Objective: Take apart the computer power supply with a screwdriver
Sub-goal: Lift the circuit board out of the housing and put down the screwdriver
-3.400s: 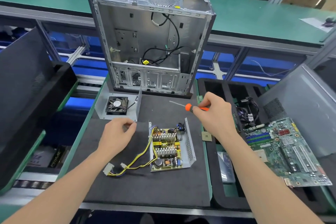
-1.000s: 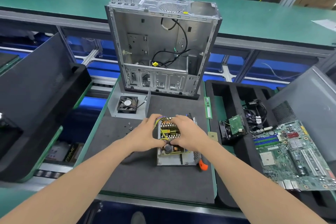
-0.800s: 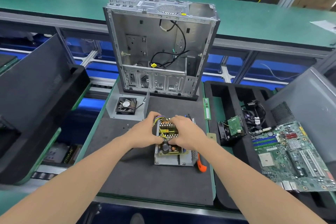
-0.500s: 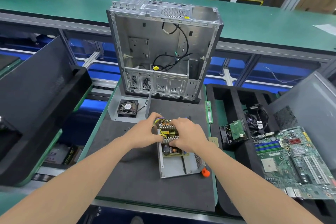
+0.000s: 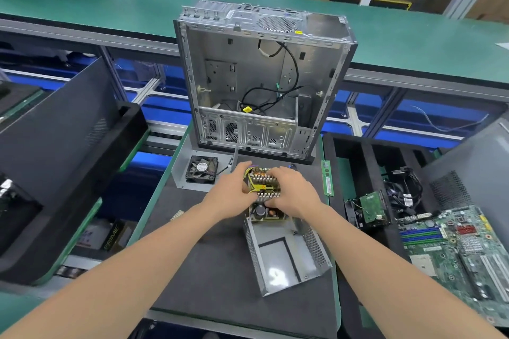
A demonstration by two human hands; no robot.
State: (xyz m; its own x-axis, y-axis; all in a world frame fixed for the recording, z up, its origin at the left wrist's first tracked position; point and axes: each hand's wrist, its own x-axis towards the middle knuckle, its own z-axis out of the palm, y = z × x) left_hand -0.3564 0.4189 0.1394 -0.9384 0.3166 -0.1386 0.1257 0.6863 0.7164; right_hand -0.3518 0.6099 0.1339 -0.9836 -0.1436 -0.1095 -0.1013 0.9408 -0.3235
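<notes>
Our left hand (image 5: pixel 228 193) and right hand (image 5: pixel 292 193) grip the board (image 5: pixel 262 186) by its sides, right at the shell's (image 5: pixel 286 257) far end, near the bench's (image 5: pixel 209 270) front edge.

Circuit board (image 5: pixel 263 187) sides hidden under left hand (image 5: pixel 228 195), right hand (image 5: pixel 293 194); motherboard (image 5: pixel 454 250) cropped at edge.

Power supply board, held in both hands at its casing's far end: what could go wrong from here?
The board ends at the far edge of the metal casing, so it may snag there. The left hand and right hand grip bare components beside the large capacitor, which might hold charge.
</notes>
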